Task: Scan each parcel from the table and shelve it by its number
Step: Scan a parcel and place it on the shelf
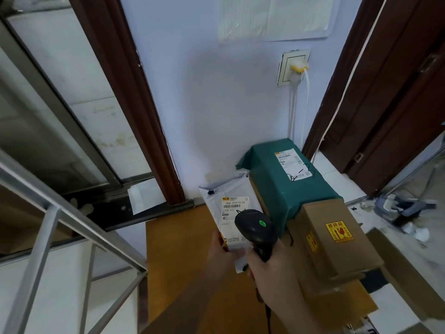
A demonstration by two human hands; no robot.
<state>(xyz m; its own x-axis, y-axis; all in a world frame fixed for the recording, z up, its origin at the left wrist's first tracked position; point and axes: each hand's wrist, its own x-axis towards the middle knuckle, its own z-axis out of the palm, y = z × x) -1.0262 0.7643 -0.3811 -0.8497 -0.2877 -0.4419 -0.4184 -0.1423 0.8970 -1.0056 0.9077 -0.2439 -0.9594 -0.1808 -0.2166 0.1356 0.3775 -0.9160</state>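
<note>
The right hand [269, 268] is clenched round the handle of a black scanner [256, 227], whose head shows a green light and hangs over the label of a grey-white parcel [231, 189]. The left hand [220, 251] grips that parcel at its near lower edge, holding it above the brown table [180, 261]. Just right sits a cardboard box [330, 239] with a yellow sticker. Beyond lies a green-wrapped parcel [284, 189], against the wall below a socket [292, 67].
</note>
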